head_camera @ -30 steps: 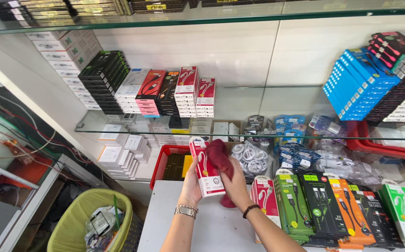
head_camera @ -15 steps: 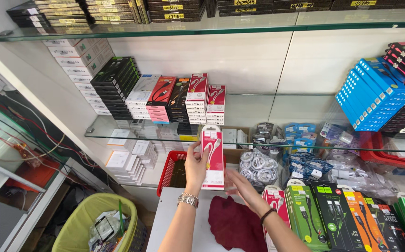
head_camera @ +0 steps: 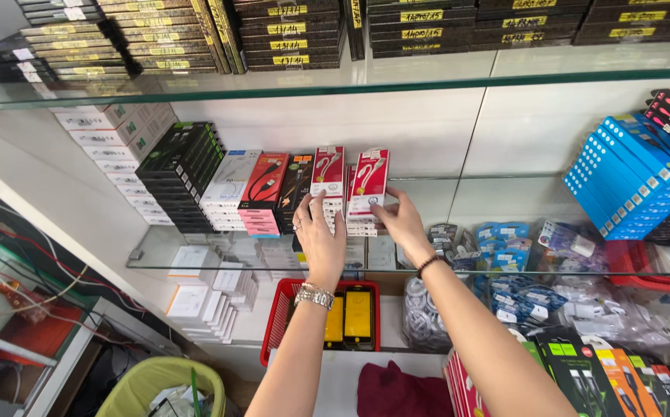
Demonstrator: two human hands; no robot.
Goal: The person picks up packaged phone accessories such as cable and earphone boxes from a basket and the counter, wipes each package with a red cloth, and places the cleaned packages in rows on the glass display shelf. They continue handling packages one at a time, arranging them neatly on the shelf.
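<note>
Shelving step, nearly done: my left hand (head_camera: 321,235) and right hand (head_camera: 403,224) are both up at the glass shelf (head_camera: 505,274), pressing 2 red-and-white cable boxes upright at the front of their stacks. Left fingers lie flat against the left cable box (head_camera: 329,171), right fingers curl narrow round the lower edge of the right cable box (head_camera: 370,174) (touching, not lifting). Beside them stand black-and-red boxes (head_camera: 267,181). Next I judge it calls for squaring both boxes flush, then letting go gently. The maroon cloth (head_camera: 396,390) lies below on the counter, near the red basket (head_camera: 281,320).
</note>
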